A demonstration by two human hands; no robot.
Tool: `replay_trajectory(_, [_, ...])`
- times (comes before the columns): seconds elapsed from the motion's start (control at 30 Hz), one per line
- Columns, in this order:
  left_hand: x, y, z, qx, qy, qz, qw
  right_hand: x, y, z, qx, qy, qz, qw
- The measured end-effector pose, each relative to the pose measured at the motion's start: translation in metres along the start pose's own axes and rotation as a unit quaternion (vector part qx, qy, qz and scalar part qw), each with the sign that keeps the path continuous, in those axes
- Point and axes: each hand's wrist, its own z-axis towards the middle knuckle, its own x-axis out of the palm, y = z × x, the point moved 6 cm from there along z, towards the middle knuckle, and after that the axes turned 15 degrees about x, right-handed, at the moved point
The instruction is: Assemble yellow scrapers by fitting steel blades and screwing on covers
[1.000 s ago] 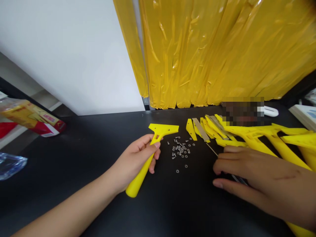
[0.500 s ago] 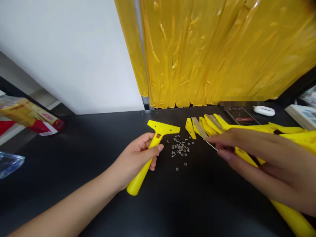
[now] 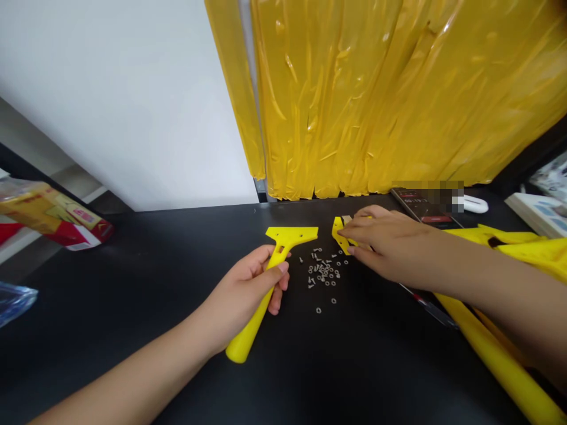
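My left hand (image 3: 254,280) is closed round the handle of a yellow scraper (image 3: 290,236), its wide head pointing away from me. My right hand (image 3: 376,239) is over the row of small parts on the black table, thumb and fingers closed about a flat yellow scraper plate (image 3: 339,235) with holes in it. That hand hides most of the other plates and the metal blades. Between the hands lies a loose pile of small screws and nuts (image 3: 325,271). A thin screwdriver (image 3: 432,309) rests on the table below my right forearm.
More yellow scraper handles (image 3: 496,354) lie at the right, partly under my forearm. A phone (image 3: 425,209) and a white case (image 3: 476,204) are behind them. At the left stand a red and yellow package (image 3: 57,215) and a clear plastic bag (image 3: 15,301). Yellow plastic sheeting (image 3: 345,106) hangs behind the table.
My right hand has put the screwdriver down and moved left and away from me to the yellow plates. The scraper in my left hand has turned slightly.
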Motion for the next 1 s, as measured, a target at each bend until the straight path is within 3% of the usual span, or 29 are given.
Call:
replay_trajectory(0.2, [0.000, 0.001, -0.002, -0.011, -0.004, 0.000, 1.000, 0.011, -0.002, -0.023, -0.022, -0.008, -0.010, 1.000])
replay_trajectory(0.6, [-0.003, 0.002, -0.002, -0.031, -0.026, -0.028, 0.999, -0.005, -0.014, -0.029, -0.001, -0.026, -0.030, 0.999])
replay_trajectory(1.0, [0.000, -0.003, -0.002, -0.021, -0.025, -0.027, 0.999, 0.019, 0.004, -0.031, -0.004, -0.027, -0.067, 0.997])
